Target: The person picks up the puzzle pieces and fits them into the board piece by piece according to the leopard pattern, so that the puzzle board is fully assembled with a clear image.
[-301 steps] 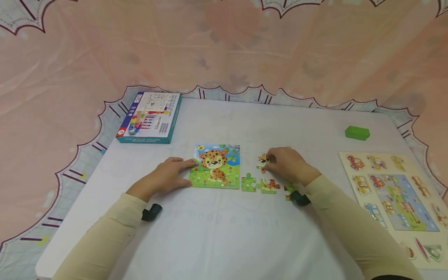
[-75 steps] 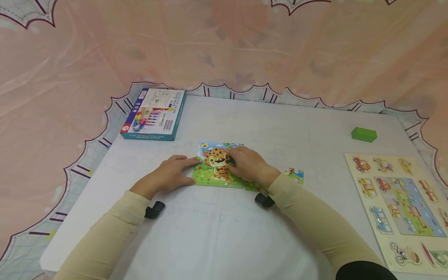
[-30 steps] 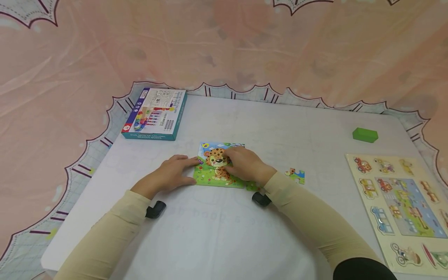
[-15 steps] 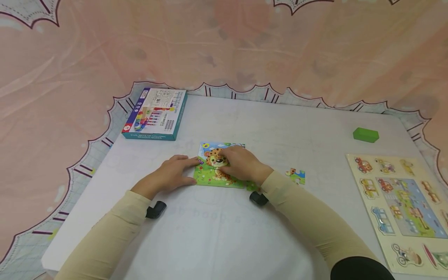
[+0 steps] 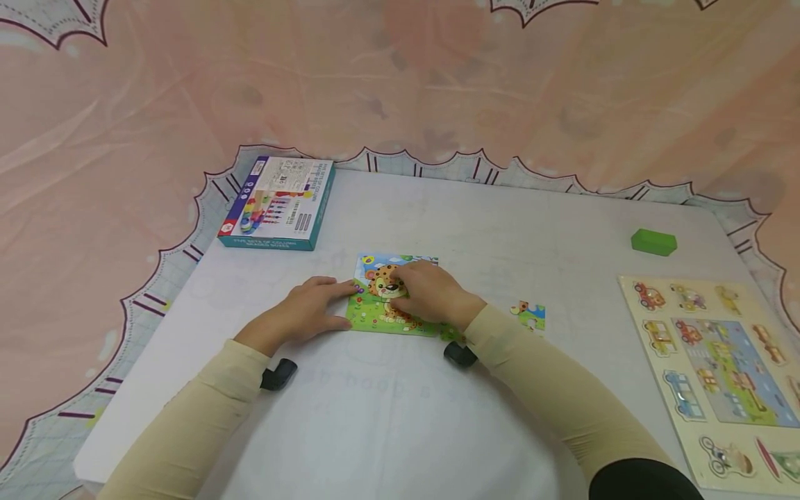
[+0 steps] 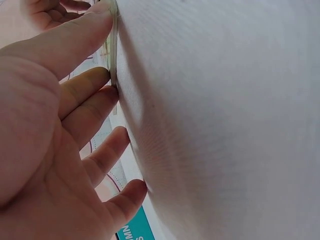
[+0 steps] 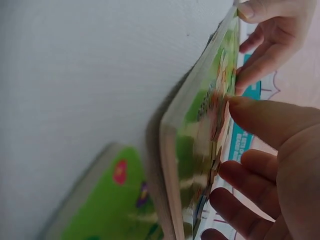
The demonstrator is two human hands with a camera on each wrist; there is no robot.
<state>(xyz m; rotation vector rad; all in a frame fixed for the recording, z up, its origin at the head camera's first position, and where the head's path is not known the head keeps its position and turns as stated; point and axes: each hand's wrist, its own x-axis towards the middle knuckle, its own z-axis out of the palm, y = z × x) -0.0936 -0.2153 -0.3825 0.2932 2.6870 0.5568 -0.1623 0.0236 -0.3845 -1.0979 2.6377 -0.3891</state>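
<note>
A square leopard puzzle board (image 5: 362, 318) lies flat on the white table. My left hand (image 5: 301, 314) rests at its left edge, thumb and index finger spread apart, fingertips touching the board's side (image 6: 114, 55). Over the board's right half, my right hand (image 5: 432, 295) pinches a leopard-face puzzle piece (image 5: 389, 287) against the picture. Much of that piece is hidden by the fingers. In the right wrist view the thumb (image 7: 250, 110) touches the printed surface. A green puzzle piece (image 5: 451, 334) lies by the board's lower right corner, partly under the right hand.
Further right is a loose puzzle piece (image 5: 531, 317) with blue and green. A teal-edged box (image 5: 275, 205) stands at the back left. A green block (image 5: 653, 242) sits at the far right, behind a large wooden vehicle puzzle (image 5: 644, 357). A patterned cloth hangs behind the table.
Ten seconds ago my right hand held a piece right of the board; now it is over the board with the piece. During the last second it shifts slightly left. The left hand stays put.
</note>
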